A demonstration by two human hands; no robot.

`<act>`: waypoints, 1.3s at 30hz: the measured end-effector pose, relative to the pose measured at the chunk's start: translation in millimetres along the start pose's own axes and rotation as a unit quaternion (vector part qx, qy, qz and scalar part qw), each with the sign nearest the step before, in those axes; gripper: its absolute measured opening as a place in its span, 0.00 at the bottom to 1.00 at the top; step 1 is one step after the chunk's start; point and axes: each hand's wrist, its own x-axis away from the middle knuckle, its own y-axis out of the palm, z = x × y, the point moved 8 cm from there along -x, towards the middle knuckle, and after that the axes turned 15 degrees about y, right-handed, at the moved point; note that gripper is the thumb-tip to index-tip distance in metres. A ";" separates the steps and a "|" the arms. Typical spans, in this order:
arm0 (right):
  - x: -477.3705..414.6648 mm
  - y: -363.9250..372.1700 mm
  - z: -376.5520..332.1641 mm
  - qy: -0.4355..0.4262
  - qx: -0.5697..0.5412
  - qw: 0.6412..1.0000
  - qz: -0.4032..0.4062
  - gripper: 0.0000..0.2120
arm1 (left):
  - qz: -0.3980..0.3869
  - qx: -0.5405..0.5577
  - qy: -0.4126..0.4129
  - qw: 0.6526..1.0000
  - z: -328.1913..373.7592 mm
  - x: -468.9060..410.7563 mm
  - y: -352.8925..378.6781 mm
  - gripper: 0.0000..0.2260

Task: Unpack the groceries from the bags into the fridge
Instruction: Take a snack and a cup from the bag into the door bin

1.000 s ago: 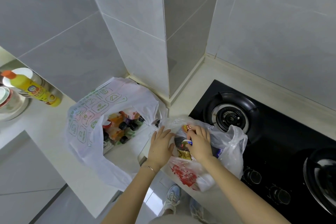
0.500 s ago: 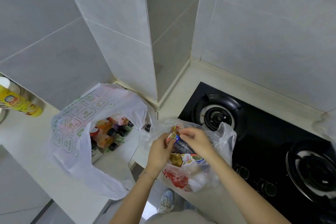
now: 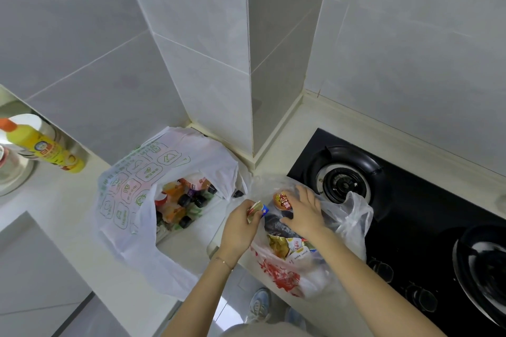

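Note:
A clear plastic bag (image 3: 353, 216) with red print sits at the counter's front edge, holding several snack packets (image 3: 290, 245) and a dark packet (image 3: 276, 224). My left hand (image 3: 241, 224) grips a small red-and-blue packet (image 3: 257, 209) just above the bag's left rim. My right hand (image 3: 304, 210) reaches into the bag with spread fingers, touching a round orange-lidded cup (image 3: 282, 200). To the left lies a white bag (image 3: 131, 194) with green print, open toward me, with several small bottles (image 3: 183, 200) inside. No fridge is in view.
A black gas hob (image 3: 405, 205) with two burners lies right of the clear bag. A tiled wall column (image 3: 219, 63) juts out behind both bags. A yellow bottle (image 3: 43, 148) and a metal pot (image 3: 13, 172) stand at far left. The floor and my shoes (image 3: 260, 304) show below.
My left hand now holds the small packet alone, lifted to the bag's left rim. My right hand has let go of it and reached deeper, onto the orange-lidded cup.

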 end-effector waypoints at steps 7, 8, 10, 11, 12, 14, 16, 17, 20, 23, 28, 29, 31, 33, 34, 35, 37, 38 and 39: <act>-15.5 1.5 -6.9 0.031 0.037 0.998 0.027 0.37 | -0.019 -0.001 0.006 1.000 -4.0 -5.2 0.0 0.06; -16.0 1.0 -6.9 0.032 0.026 0.999 0.033 0.35 | -0.019 0.002 0.004 1.000 -6.7 -5.7 -0.4 0.06; -14.6 -1.3 -6.8 0.027 0.003 0.999 0.047 0.32 | -0.018 0.012 -0.003 1.000 -10.4 -7.3 -1.6 0.06; -12.9 -2.5 -6.4 0.022 -0.005 0.998 0.051 0.32 | -0.018 0.017 -0.006 1.000 -10.4 -8.4 -2.0 0.06; -10.1 -4.0 -5.9 0.016 -0.012 0.998 0.052 0.32 | -0.019 0.024 -0.008 0.999 -9.9 -9.6 -1.7 0.05; -3.1 -8.6 -3.4 0.007 -0.045 0.998 0.047 0.33 | -0.021 0.041 -0.017 0.999 -6.5 -11.3 -1.0 0.05; 4.7 -17.5 0.6 0.002 -0.104 0.994 0.040 0.32 | -0.017 0.057 -0.022 0.998 -0.9 -13.0 -2.8 0.07; 9.4 -23.0 1.9 -0.003 -0.132 0.991 0.037 0.31 | -0.009 0.068 -0.022 0.997 2.8 -13.6 -4.6 0.07; 27.4 -36.5 8.3 -0.013 -0.205 0.978 0.031 0.30 | 0.019 0.107 -0.025 0.994 12.0 -10.2 -8.0 0.09; 46.7 -42.9 17.7 -0.027 -0.260 0.965 0.027 0.31 | 0.038 0.125 -0.045 0.990 20.9 3.5 -4.7 0.12; 77.8 -41.9 27.5 -0.063 -0.390 0.917 -0.059 0.29 | 0.086 0.151 -0.059 0.983 43.9 42.4 1.8 0.09; 84.5 -39.1 27.8 -0.077 -0.404 0.908 -0.080 0.29 | 0.096 0.168 -0.061 0.979 47.8 52.3 4.3 0.08; 98.4 -32.8 29.3 -0.108 -0.413 0.897 -0.116 0.30 | 0.133 0.196 -0.066 0.969 56.6 76.4 7.4 0.12; 113.5 -29.8 31.9 -0.148 -0.407 0.892 -0.130 0.30 | 0.178 0.225 -0.082 0.954 63.0 106.9 12.8 0.16; 123.4 -29.8 33.4 -0.168 -0.407 0.888 -0.134 0.30 | 0.203 0.242 -0.093 0.944 65.2 125.2 16.8 0.14; 133.6 -30.3 35.1 -0.185 -0.409 0.883 -0.139 0.30 | 0.230 0.257 -0.106 0.933 68.9 144.9 20.0 0.12; 155.7 -31.0 36.4 -0.213 -0.416 0.870 -0.159 0.31 | 0.279 0.267 -0.129 0.913 77.7 185.0 24.0 0.09; 167.6 -30.2 35.5 -0.224 -0.420 0.862 -0.175 0.30 | 0.300 0.268 -0.134 0.906 83.8 204.8 24.4 0.08; 181.0 -30.0 32.6 -0.238 -0.427 0.851 -0.193 0.30 | 0.321 0.270 -0.139 0.897 88.9 224.8 23.5 0.08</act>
